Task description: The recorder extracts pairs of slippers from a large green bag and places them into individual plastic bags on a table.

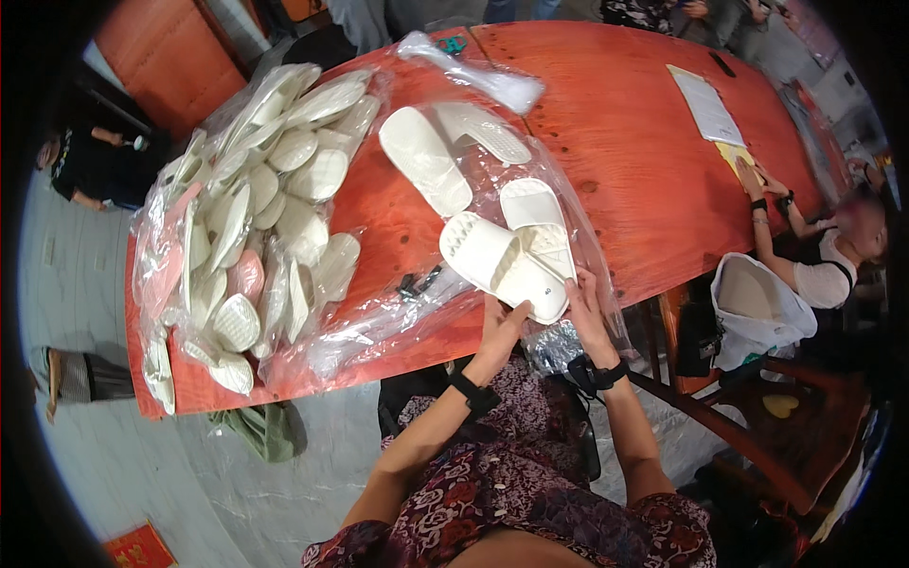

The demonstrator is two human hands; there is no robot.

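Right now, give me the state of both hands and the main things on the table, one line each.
Left grip, closed on the front slipper's heel
Right grip, closed at that heel's right side
Front slipper, held strap up
Back slipper, strap up, partly covered
Slipper pile, heaped, many in clear wrapping
Clear plastic, crumpled, spread out
Paper, lying flat

The top slipper (492, 260) hides parts of the lower slipper (532, 204) and left hand (502, 329). The paper (705, 106) bears marks too small to read; a red mat (140, 548) is cropped below.
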